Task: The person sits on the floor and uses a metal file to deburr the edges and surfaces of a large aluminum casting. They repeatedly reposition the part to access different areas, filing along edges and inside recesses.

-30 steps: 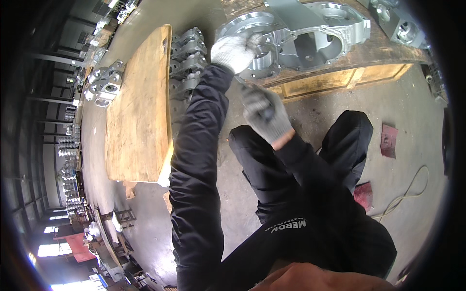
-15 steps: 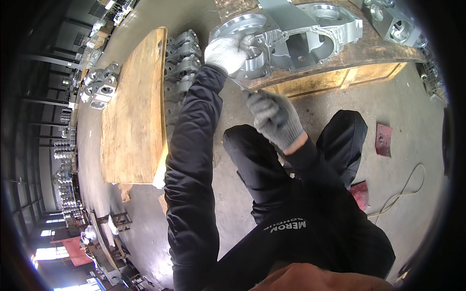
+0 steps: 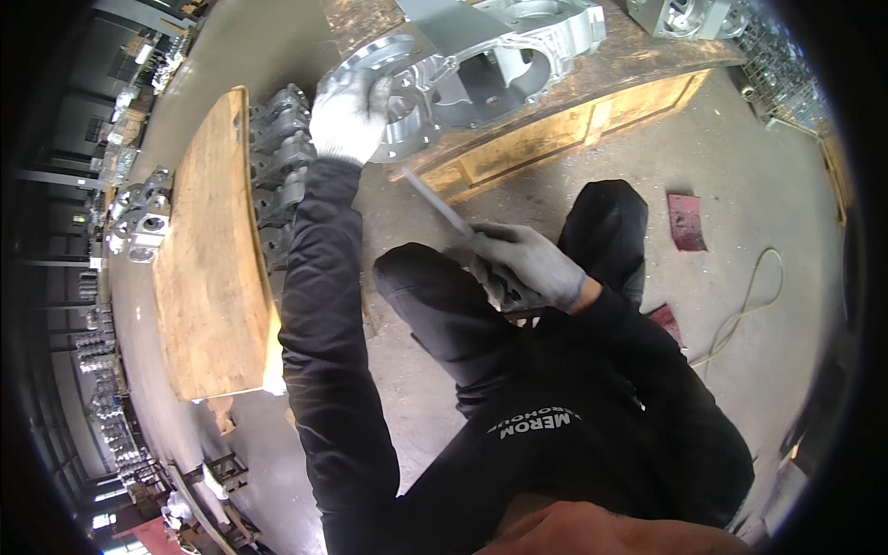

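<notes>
A large silver machined metal casting (image 3: 495,79) with round bores and a flanged rim sits on a worn wooden bench. My left hand (image 3: 350,118), in a white glove, grips its left end beside a round bore; some of the fingers are hard to make out. My right hand (image 3: 527,264), in a grey-white glove, is closed around the near end of a long flat file (image 3: 437,202). The file's far end points up and left at the bench edge, below the casting and apart from it. My right hand is above my lap, between my knees.
A wooden board (image 3: 208,250) stands at the left, with several grey castings (image 3: 280,153) behind it. Another casting (image 3: 684,17) sits on the bench's right part. Red abrasive-looking sheets (image 3: 685,222) and a pale hose (image 3: 740,319) lie on the floor at right.
My right hand has drawn back toward my lap, and the file has come away from the casting. My left hand stays on the casting. The whole view has shifted.
</notes>
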`<state>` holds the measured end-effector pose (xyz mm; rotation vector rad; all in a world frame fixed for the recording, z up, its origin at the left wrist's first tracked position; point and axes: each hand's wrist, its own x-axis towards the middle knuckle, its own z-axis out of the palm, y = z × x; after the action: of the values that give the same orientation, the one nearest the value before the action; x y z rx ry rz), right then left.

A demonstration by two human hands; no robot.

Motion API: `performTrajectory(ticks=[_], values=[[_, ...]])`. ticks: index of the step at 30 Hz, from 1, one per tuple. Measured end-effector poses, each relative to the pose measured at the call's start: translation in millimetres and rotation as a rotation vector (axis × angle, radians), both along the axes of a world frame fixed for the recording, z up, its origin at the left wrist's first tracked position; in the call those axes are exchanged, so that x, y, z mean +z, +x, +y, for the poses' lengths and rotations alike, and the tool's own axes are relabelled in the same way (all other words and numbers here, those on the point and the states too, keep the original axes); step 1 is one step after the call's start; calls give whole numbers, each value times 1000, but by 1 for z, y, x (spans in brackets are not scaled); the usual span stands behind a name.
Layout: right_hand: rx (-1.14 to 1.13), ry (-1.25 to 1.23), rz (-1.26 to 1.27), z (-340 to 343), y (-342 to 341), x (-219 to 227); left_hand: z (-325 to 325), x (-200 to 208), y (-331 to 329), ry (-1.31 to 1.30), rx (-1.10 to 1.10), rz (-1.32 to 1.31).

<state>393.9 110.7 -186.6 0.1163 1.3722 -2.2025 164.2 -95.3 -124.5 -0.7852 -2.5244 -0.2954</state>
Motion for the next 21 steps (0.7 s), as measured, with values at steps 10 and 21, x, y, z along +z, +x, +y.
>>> performTrajectory(ticks=[10,21], values=[[-170,1309,920,103,-35,-3,152,-138,132,1275,-19,-953],[135,1427,979,117,-83,13,192,-162,79,1289,-62,-747]])
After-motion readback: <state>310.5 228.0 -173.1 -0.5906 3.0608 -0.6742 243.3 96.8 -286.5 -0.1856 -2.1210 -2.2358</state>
